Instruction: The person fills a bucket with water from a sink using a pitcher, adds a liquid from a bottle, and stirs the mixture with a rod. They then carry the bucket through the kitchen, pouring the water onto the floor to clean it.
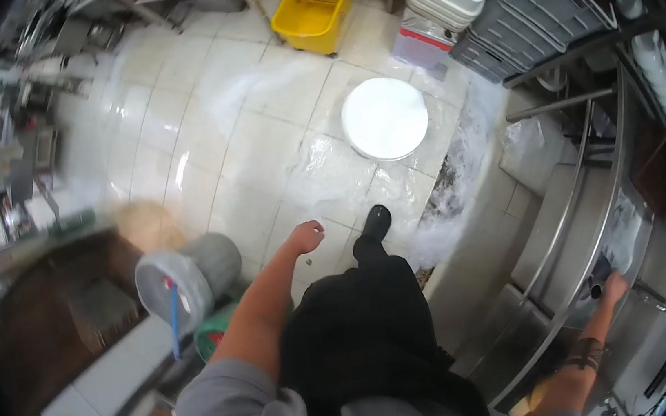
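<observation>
My left hand [306, 237] hangs in front of my body above the wet tiled floor [240, 153]. Its fingers are curled in loosely, and nothing shows in them. Off to the right, my right hand [616, 287] is down in a steel sink [627, 228]. Its fingers are closed at a dark grey object with a round black end [597, 290], too small and blurred to name. One black boot [379, 221] steps forward on the tiles.
A white round lidded bucket [385, 118] stands ahead on foamy water. Beyond are a yellow mop bucket [314, 9] and stacked grey crates [533, 17]. A floor drain channel [446, 187] runs along the right. At left stands a grey bin [174, 288] with a blue stick.
</observation>
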Demonstrator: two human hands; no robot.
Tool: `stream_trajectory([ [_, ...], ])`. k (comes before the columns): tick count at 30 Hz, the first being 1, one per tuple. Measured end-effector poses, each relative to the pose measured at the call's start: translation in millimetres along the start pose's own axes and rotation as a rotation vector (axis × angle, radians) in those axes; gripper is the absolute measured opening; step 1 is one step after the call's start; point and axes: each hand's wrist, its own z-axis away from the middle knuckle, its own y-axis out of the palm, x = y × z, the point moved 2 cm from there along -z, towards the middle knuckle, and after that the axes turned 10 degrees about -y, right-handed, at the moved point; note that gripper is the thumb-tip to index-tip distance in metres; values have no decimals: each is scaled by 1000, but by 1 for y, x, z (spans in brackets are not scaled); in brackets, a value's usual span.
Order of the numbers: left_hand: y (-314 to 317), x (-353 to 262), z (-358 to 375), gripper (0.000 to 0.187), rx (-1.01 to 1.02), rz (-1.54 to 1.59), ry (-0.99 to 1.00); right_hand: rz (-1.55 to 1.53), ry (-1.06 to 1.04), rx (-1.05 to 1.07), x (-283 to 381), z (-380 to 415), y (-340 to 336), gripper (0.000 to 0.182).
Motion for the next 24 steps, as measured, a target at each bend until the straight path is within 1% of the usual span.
stream_trajectory([
  [1,-5,-20,-26,32,15,-31,11,0,35,10,25,17,-27,45],
  [2,-10,-41,-53,37,54,234,-94,-107,-134,-402,126,38,-73,42],
  [3,-16,-59,-82,43,94,492,-206,-99,-93,-387,200,65,-101,42],
  [4,-19,-77,-115,43,113,453,-201,-211,-403,-613,266,96,-110,35],
  [6,-18,-98,-187,51,10,897,-313,-270,-578,-507,357,151,-80,28],
  [7,-17,-102,-229,51,46,862,-321,-484,-610,-305,393,180,-44,30],
  [8,-11,-100,-274,53,-59,1079,-443,-809,-521,-41,430,209,0,34],
  [9,0,-98,-308,54,-181,1289,-568,-867,-455,156,447,235,64,37],
  [10,12,-96,-332,54,-144,1246,-584,-587,-607,369,509,249,76,34],
  [11,25,-94,-350,55,15,1486,-476,-823,-418,448,538,273,132,29],
  [12,31,-93,-367,55,180,1721,-364,-936,-233,546,562,294,195,27],
  [13,31,-106,-364,55,220,1665,-399,-999,-113,613,581,314,258,30],
  [14,24,-129,-343,53,196,1563,-514,-1006,48,745,600,329,313,37],
  [15,18,-139,-335,52,167,1454,-614,-1106,281,881,627,342,345,51],
  [16,23,-128,-343,47,289,1474,-674,-1316,695,959,667,345,343,75],
  [17,20,-119,-345,47,331,1412,-709,-1433,861,998,691,349,354,98],
  [18,13,-114,-347,45,443,1399,-665,-1474,1045,919,720,345,357,101],
  [19,8,-110,-348,44,566,1384,-625,-1594,1077,803,740,342,354,101],
  [20,-4,-115,-343,43,664,1396,-611,-1772,1001,631,757,341,364,93],
  [21,-19,-115,-340,43,723,1336,-653,-1617,1083,498,771,345,369,71],
  [22,-30,-115,-337,44,772,1272,-656,-1382,1039,369,783,322,303,48],
  [23,-38,-115,-336,46,818,1216,-653,-1314,866,149,784,326,299,36],
  [24,-50,-98,-343,52,847,1141,-646,-1363,756,56,788,331,305,29],
])
